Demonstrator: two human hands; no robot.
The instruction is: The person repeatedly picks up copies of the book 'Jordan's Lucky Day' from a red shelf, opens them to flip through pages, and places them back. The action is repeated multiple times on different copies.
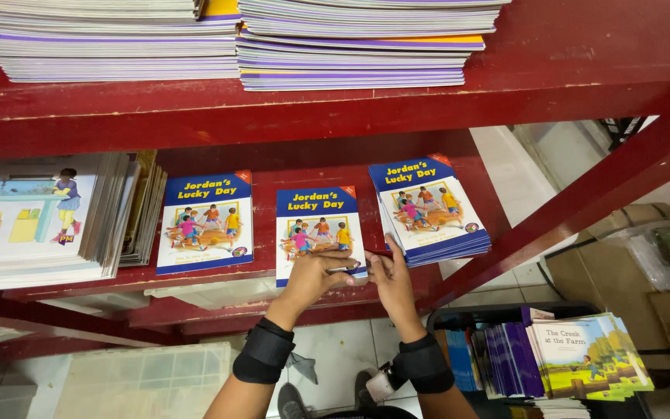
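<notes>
Three stacks of the same blue-covered picture book lie side by side on the red shelf point(505, 186), seen from the head camera. Both hands meet at the near edge of the middle stack point(318, 233): the left hand point(316, 278) curls its fingers over the bottom corner, gripping it, while the right hand point(391, 281) presses flat against the stack's right side, probably to square the copies. The left stack point(205, 223) and the thicker right stack point(430, 209) lie untouched. Below, a dark crate point(459, 322) holds upright booklets, spines grouped for easy picking.
</notes>
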